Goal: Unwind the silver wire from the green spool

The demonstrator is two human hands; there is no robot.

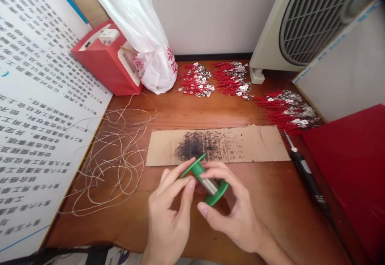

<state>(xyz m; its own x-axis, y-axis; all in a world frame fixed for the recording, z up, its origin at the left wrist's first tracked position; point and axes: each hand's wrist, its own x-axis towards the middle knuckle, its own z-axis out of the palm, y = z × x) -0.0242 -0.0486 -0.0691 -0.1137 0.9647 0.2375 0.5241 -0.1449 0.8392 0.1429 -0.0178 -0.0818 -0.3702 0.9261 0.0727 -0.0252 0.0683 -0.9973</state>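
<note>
Between both hands is a green spool (208, 181) wound with silvery wire that looks like solder, tilted above the table's front part. My left hand (172, 205) pinches at the spool's upper left flange, thumb and fingertips close together. Wrapped around the lower right flange, my right hand (237, 209) has its fingers over the wound wire and its thumb below. Just beyond the spool lies a flat cardboard strip (255, 144) with a dark scorched patch. A tangle of loose thin wire (120, 148) spreads over the table to the left.
A soldering iron (306, 172) lies at right beside a red panel (349, 160). Red wire bundles with metal ends (231, 78) line the back. A white plastic bag (158, 64) and a red box (108, 64) stand back left; a heater-like grilled unit (270, 36) stands back right.
</note>
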